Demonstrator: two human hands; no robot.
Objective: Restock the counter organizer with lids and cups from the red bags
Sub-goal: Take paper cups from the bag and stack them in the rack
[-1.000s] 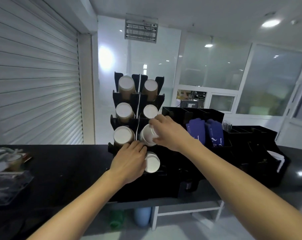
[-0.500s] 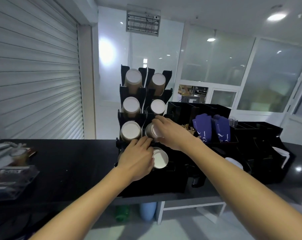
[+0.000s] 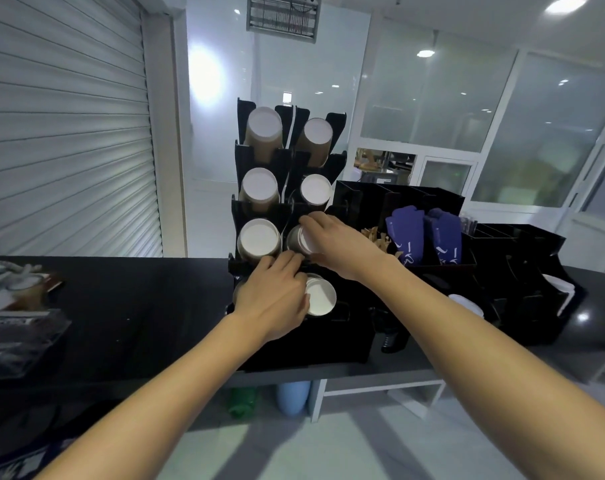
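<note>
a black tiered cup organizer (image 3: 259, 209) stands on the dark worktop (image 3: 138, 299), its slots stacked in two columns and holding brown paper cups that lie on their sides with white bottoms facing the camera. the right hand (image 3: 342, 247) reaches across to the third slot down in the right column, its fingers (image 3: 311, 220) curled round the end of a cup stack (image 3: 299, 239) seated in that slot. the left hand (image 3: 271, 299) sits just below, knuckles up, fingers bent against the front ledge of the organizer between the third-row left cup (image 3: 258, 239) and the bottom white cup end (image 3: 320, 296), which it touches on its left edge; whether it actually grasps anything i cannot tell. above, four more cup stacks fill the upper two rows. to the right, a low black caddy (image 3: 415, 199) holds blue packets (image 3: 406, 237) and wooden stirrers (image 3: 375, 237). a clear container (image 3: 20, 330) sits at the far left of the worktop. a grey roller shutter (image 3: 62, 126) stands behind on the left.
</note>
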